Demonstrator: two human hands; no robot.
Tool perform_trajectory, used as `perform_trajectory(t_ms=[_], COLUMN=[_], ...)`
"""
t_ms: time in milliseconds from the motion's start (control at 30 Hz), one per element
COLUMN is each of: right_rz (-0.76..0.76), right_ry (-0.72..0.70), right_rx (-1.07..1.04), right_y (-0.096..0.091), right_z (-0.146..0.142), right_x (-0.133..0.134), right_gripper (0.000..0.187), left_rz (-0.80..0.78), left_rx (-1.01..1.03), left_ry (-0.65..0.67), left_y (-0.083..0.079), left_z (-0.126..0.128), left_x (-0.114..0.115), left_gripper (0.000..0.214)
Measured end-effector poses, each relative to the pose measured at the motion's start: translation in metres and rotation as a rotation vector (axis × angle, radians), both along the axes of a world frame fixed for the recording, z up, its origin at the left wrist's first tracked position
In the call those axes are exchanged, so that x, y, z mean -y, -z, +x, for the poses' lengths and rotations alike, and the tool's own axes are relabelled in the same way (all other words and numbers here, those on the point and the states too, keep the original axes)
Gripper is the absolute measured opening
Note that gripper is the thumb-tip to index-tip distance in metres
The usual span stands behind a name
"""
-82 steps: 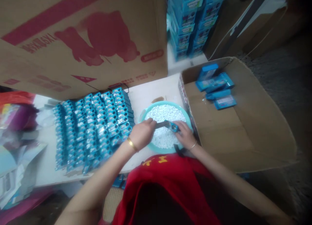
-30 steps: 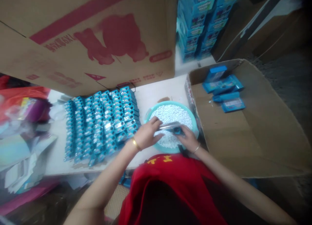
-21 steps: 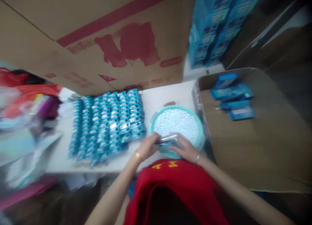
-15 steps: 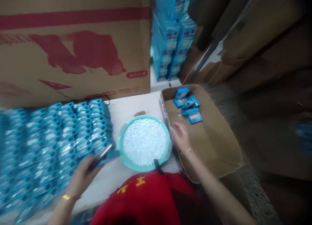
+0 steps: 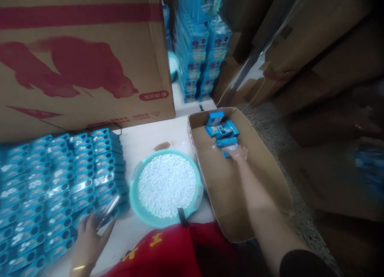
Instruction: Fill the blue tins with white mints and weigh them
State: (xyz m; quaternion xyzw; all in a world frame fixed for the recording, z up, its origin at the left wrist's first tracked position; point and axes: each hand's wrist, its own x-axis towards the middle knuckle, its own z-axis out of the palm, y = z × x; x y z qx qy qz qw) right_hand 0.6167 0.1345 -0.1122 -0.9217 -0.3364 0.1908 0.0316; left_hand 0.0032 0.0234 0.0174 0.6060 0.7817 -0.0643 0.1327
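Observation:
My left hand (image 5: pixel 91 239) is closed around a shiny, clear-looking flat piece (image 5: pixel 108 211), held over the near right edge of the rows of blue boxes (image 5: pixel 60 181). What kind of piece it is, I cannot make out. Inside the shallow cardboard carton (image 5: pixel 240 205), my right hand (image 5: pixel 239 153) lies over a small blue box (image 5: pixel 226 153) with a pale face. Its fingers are blurred and partly hidden, so their grip is unclear. Several other blue boxes (image 5: pixel 222 129) lie just beyond it. Between my hands stands a turquoise basin (image 5: pixel 133 201) full of small white pieces (image 5: pixel 168 185).
A big printed carton (image 5: pixel 90 69) stands behind the rows of boxes. Blue packs (image 5: pixel 195 57) are stacked at the back, beside part of another turquoise basin (image 5: pixel 173 65). Large cartons (image 5: pixel 324 109) line the right side above a speckled floor (image 5: pixel 318 237).
My right hand has moved from the carton's left edge in over the blue box. My left hand still holds the shiny piece, now lower in view. The whole view has shifted.

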Motion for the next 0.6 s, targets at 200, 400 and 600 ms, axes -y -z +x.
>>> perform_trajectory(t_ms=[200,400,600], right_rz=[0.314,0.585,0.496], right_ry=[-0.045,-0.322,-0.309], right_rx=[0.008,-0.264,-0.613], right_y=[0.01,0.001,-0.007], right_z=[-0.038,-0.056,-0.085], right_x=[0.008,0.038,0.029], right_gripper=[0.075,0.065,0.1], left_rz=[0.01,0.128,-0.065], left_rx=[-0.018,0.161,0.264], left_ry=[-0.183,0.191,0.546], left_y=[-0.016,-0.006,0.031], left_z=[0.018,0.041,0.11], left_x=[-0.011,-0.039,-0.092], left_gripper=[0.068,0.042,0.032])
